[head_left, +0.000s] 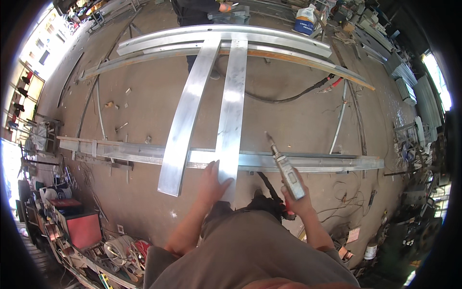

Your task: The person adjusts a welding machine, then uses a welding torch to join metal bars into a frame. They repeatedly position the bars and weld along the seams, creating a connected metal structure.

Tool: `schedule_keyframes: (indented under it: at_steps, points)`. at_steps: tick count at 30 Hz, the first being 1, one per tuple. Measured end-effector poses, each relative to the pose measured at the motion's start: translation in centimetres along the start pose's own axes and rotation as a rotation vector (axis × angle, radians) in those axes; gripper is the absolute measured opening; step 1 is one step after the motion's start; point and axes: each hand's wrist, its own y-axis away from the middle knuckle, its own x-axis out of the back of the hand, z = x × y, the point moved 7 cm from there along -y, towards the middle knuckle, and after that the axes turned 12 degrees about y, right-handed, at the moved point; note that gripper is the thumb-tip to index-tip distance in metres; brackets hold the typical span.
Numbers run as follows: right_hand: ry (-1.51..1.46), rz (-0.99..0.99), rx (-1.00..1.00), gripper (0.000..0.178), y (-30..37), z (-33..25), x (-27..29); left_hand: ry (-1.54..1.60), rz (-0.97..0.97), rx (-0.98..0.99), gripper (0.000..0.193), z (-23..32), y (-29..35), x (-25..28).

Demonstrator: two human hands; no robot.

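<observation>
My left hand (211, 187) grips the near end of a shiny rectangular metal tube (232, 96), thumb on its top face and fingers along its left side. My right hand (300, 200) is closed round a grey, drill-like power tool (289, 177). The tool's slim bit points away and to the left, apart from the metal. A second metal tube (190, 113) lies to the left, angled, its near end jutting past the near rail (308, 161). Both tubes run from that rail to a long metal beam (168, 36) at the far side.
Across the far side stands another person (192, 12), a hand near the beam. A dark cable (284, 100) hangs below the frame. Small scraps lie on the floor at left. A red box (82, 229) sits lower left, a white-and-blue container (304, 20) far right, stacked metal (406, 91) at right.
</observation>
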Motion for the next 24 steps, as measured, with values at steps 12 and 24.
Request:
schedule_keyframes:
  at_steps: [12,24]
  points:
    - [0.11,0.095,-0.253,0.039,-11.3,14.1,10.9,-0.198,0.36,0.338,0.091,-0.7,3.5,-4.3]
    - [0.101,-0.359,-0.328,0.046,-21.9,22.9,8.8,1.04,1.288,0.95,0.056,-5.1,21.7,-13.0]
